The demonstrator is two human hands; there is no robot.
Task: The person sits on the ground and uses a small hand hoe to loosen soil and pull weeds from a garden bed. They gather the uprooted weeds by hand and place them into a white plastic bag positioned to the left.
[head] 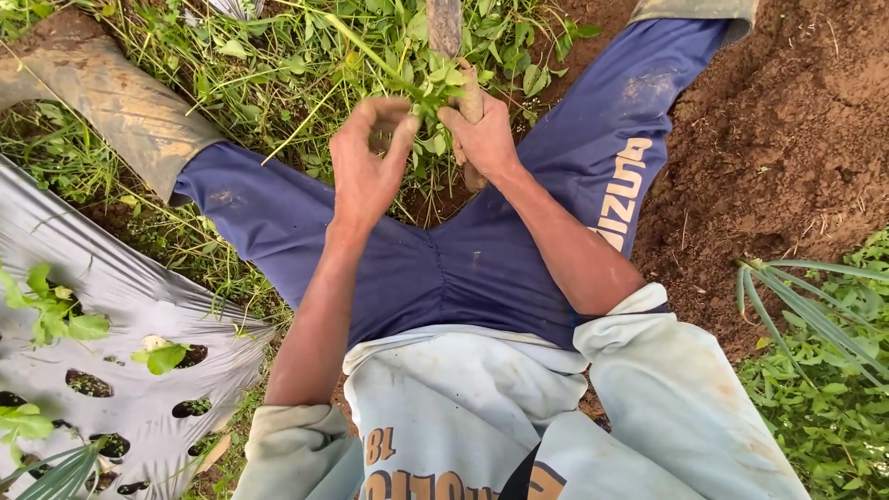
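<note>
Head view, person squatting over weedy ground. Right hand (482, 139) wrapped tight round wooden handle (447, 37), upright between knees. Left hand (366, 162) beside it, fingers curled, thumb and forefinger pinching green weed sprig (433, 93) against handle. Bare soil (787, 139) to right; perforated plastic mulch sheet (120, 296) with seedlings (56, 310) to left.

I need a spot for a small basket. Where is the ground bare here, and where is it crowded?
Bare brown soil lies beside the right leg, above the long-leaved plant. Crowded: weeds fill the ground between the legs where the left hand and right hand work; the holed plastic mulch carries seedlings.
</note>
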